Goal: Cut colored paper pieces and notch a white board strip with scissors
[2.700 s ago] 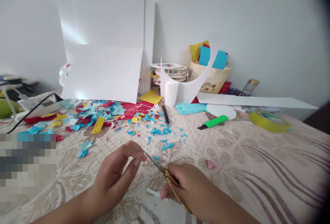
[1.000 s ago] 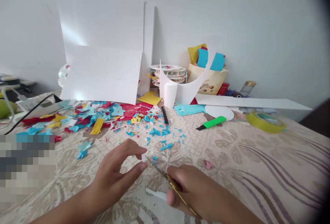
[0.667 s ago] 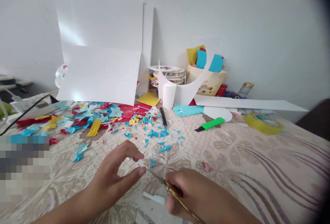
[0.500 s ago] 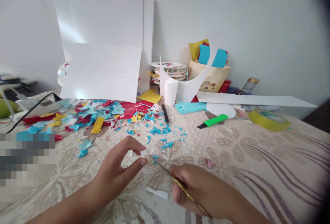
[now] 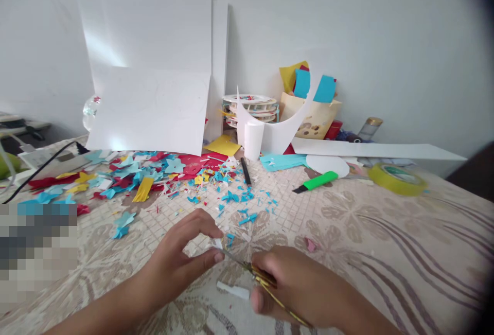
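My left hand [image 5: 183, 252] pinches a small white piece of paper [image 5: 218, 243] between thumb and forefinger. In my right hand [image 5: 291, 286] is a pair of scissors [image 5: 266, 284] with gold-coloured handles. The blade tips meet the white paper at my left fingertips. Below the blades a white paper strip [image 5: 233, 290] lies on the tablecloth. Small blue paper scraps [image 5: 230, 240] lie just beyond my fingers, and a pink scrap [image 5: 310, 244] rests to the right.
Coloured paper stars and scraps [image 5: 127, 170] cover the left. A green cutter knife [image 5: 320, 180], a black pen-like stick [image 5: 246, 171] and a roll of yellow tape [image 5: 397, 179] lie farther back. White boards [image 5: 150, 108] lean on the wall beside a paper roll [image 5: 253, 140].
The scissors' handles have spread apart, and the blades have come onto the white paper. My left fingertips have shifted slightly down and right with the paper.
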